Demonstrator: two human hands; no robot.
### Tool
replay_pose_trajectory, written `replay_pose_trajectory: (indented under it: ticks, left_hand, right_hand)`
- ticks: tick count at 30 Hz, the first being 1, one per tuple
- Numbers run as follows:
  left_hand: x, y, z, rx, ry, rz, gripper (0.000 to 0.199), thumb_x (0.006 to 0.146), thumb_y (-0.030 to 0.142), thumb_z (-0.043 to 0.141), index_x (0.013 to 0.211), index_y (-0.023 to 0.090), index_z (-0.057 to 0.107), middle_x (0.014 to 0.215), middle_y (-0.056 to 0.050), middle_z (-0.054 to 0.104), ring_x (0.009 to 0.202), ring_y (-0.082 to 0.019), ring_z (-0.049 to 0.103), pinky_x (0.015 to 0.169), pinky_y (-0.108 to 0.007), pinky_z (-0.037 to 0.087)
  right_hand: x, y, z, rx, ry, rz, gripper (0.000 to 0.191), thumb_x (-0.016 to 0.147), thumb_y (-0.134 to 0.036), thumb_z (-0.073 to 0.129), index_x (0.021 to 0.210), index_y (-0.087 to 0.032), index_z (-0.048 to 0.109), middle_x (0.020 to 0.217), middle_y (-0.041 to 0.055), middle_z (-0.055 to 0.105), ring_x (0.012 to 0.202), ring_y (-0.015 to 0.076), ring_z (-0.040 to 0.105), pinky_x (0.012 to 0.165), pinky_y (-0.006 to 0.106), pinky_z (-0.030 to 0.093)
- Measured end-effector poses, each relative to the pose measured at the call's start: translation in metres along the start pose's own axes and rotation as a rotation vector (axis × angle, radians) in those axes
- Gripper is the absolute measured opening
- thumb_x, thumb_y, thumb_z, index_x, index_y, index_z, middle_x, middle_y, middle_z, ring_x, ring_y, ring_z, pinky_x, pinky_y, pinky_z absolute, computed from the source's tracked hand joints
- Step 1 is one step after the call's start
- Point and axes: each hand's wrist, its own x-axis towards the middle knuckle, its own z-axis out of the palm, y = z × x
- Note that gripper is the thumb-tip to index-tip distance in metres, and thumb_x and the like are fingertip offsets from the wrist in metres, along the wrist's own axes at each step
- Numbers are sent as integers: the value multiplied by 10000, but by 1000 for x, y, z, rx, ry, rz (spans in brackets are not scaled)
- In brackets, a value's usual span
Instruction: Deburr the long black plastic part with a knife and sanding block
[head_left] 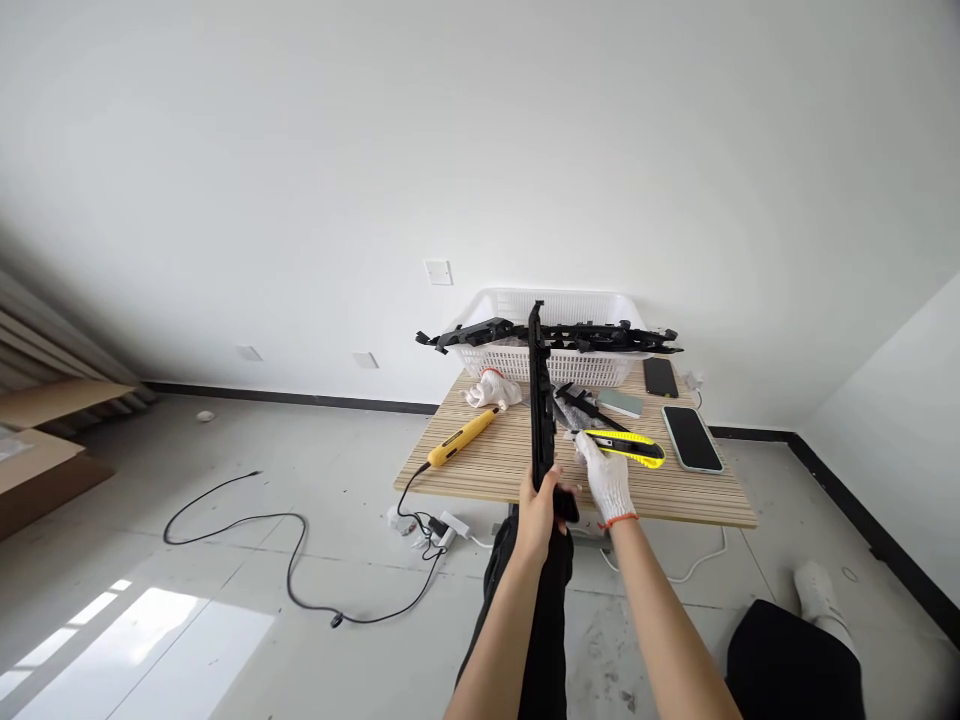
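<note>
My bare left hand (537,510) is wrapped round the lower end of a long black plastic part (541,400), which stands nearly upright over the table's front edge. A white glove with an orange cuff covers my right hand (604,478). Its fingers are closed on a yellow utility knife (631,447), just right of the black part. The knife lies roughly level, its body pointing to the right; its blade is too small to make out. More long black parts (600,337) rest across the top of a white basket (502,358) behind.
On the striped table (675,495) lie a yellow corded tool (463,438), a crumpled glove (493,390), a black caliper (592,408), a grey-green box (619,403) and two phones (691,438) (660,377). A black cable (296,570) and a power strip (455,525) are on the floor.
</note>
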Motion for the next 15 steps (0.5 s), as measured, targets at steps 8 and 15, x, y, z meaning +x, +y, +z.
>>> replay_pose_trajectory:
  ticks: [8, 15]
  left_hand:
    - [44, 28, -3, 190, -7, 226, 387, 798, 426, 651, 1099, 190, 597, 770, -55, 680, 619, -207, 690, 291, -156, 311]
    - [32, 29, -31, 225, -151, 121, 464, 815, 495, 639, 1155, 180, 626, 616, -38, 679, 455, -174, 605, 262, -180, 282]
  right_hand:
    - [-2, 2, 0, -99, -45, 98, 233, 666, -256, 737, 519, -214, 562, 485, -54, 562, 444, 109, 429, 419, 243, 331]
    - [-3, 3, 2, -63, -99, 179, 261, 665, -352, 740, 542, -196, 572, 451, -43, 526, 396, 89, 379, 358, 234, 245]
